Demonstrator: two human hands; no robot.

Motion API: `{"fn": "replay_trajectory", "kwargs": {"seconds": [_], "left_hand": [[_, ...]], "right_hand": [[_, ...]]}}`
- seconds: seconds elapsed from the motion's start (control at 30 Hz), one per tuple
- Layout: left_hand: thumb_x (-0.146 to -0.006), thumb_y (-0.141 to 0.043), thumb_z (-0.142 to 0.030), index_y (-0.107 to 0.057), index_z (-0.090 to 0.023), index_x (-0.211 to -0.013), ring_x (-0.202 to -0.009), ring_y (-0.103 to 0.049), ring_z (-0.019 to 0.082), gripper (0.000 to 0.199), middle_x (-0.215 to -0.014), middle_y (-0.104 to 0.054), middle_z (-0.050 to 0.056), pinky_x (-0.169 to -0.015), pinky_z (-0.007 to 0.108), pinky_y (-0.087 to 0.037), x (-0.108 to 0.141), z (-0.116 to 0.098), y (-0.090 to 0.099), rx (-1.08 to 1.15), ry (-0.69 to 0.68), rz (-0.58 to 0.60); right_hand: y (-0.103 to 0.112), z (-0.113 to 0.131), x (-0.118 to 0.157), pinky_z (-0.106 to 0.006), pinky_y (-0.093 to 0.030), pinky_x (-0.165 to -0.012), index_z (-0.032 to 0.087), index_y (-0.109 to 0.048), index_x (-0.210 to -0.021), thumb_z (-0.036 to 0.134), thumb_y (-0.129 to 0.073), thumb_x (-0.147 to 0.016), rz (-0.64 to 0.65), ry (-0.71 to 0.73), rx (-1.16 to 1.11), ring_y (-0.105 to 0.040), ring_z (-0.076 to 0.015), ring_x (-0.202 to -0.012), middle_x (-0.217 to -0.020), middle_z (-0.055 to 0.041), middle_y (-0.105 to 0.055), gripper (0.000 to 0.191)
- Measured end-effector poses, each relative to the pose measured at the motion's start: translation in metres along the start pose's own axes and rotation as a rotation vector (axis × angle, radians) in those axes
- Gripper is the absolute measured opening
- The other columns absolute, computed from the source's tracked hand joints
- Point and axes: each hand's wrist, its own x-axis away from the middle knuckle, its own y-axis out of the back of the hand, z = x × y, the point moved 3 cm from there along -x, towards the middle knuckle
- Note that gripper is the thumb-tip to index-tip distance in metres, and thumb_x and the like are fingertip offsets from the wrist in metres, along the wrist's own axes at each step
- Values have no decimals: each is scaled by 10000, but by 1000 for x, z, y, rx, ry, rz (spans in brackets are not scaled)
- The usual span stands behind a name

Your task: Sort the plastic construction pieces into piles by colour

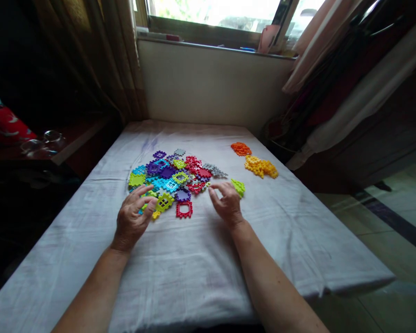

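Curving over the left edge of the pile (167, 172), the left hand (131, 221) is holding its fingers loosely apart, no piece showing between; the right hand (229, 203) is bending beside lime pieces (239, 187), any pinch impossible to tell, while orange pieces (241, 148) and yellow pieces (261, 167) are lying apart, seemingly separating colours

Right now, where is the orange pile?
In the head view, the orange pile lies toward the table's far right, just beyond the yellow pieces.
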Motion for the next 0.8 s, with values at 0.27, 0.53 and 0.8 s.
{"fn": "replay_trajectory", "kwargs": {"seconds": [0.27, 0.53, 0.8], "left_hand": [[-962, -485, -424, -686, -233, -884, -1237, -602, 231, 288, -1229, -701, 67, -1103, 462, -464, 3, -11, -19, 83, 69, 117], [-945, -513, -437, -688, -240, -1015, -1204, -619, 244, 273, -1211, -699, 69, -1093, 437, -464, -2, 11, 2, -79, 111, -22], [-900, -520, -511, -691, -232, -1021, -1162, -635, 279, 348, -1237, -679, 117, -1039, 450, -487, 5, 57, 13, -264, 225, -46]], "right_hand": [[-46, 61, 18, -254, -525, -653, 236, -712, -959, 351, -624, -876, 320, -105, -505, -647, -137, -663, -803, -8, -744, 167], [18, -29, -8, -290, -514, -688, 201, -724, -872, 430, -554, -812, -65, -494, -145, -653, -181, -714, -826, -57, -744, 291], [35, -67, -1, -304, -479, -686, 226, -754, -924, 408, -544, -787, 9, -626, 209, -654, -201, -716, -803, -45, -741, 310]]}}
